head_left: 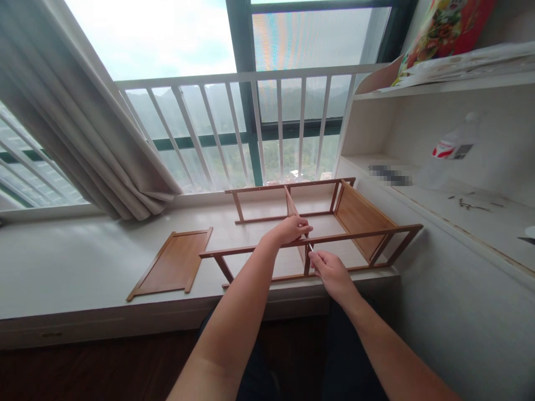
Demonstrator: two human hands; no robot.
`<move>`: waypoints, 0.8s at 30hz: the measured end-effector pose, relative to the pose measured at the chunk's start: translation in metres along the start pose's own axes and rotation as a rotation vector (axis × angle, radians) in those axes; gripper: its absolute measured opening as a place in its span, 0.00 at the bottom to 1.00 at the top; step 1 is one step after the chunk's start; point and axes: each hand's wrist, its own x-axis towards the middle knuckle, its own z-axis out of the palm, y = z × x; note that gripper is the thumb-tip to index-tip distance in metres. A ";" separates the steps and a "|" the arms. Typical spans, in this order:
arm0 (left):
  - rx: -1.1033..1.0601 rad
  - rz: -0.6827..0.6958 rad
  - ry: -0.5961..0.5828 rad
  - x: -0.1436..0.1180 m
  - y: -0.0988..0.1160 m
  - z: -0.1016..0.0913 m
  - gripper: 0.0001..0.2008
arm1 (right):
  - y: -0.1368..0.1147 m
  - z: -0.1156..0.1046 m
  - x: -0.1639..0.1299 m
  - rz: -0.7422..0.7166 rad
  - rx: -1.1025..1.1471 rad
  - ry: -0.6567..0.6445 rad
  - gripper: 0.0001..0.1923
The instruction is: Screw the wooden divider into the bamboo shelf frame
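Note:
A brown wooden rack frame (363,233) lies on its side on the white window ledge. Its middle shelf board (301,257) stands upright between the two long sides. My left hand (292,229) reaches over the near side and is closed on that board. Just below and to the right, my right hand (331,269) pinches a thin silvery metal tool (311,248), whose tip meets the near side frame at the board. The tool's other end is hidden in my fingers. At the right end, a solid wooden panel (363,221) joins the two sides.
Left of the rack, a separate wooden panel (174,260) lies flat on the ledge (75,262). Small metal hardware (472,205) and a clear plastic bottle (453,146) are on the right shelf. White railings (254,122) and a grey curtain (96,111) border the ledge.

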 end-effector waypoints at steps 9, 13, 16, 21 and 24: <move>0.003 -0.016 -0.001 0.000 -0.003 0.002 0.24 | -0.006 0.023 -0.012 0.225 0.815 -0.071 0.20; 0.004 0.004 0.000 0.001 -0.005 0.002 0.26 | -0.011 0.029 -0.014 0.224 1.097 -0.112 0.17; 0.009 0.009 -0.001 0.002 -0.006 0.002 0.26 | -0.012 0.032 -0.015 0.235 1.288 -0.156 0.15; 0.006 0.003 0.002 0.003 -0.008 0.003 0.25 | -0.011 0.036 -0.016 0.230 1.507 -0.196 0.13; -0.004 0.003 0.002 0.003 -0.009 0.003 0.23 | -0.011 0.037 -0.017 0.224 1.550 -0.205 0.12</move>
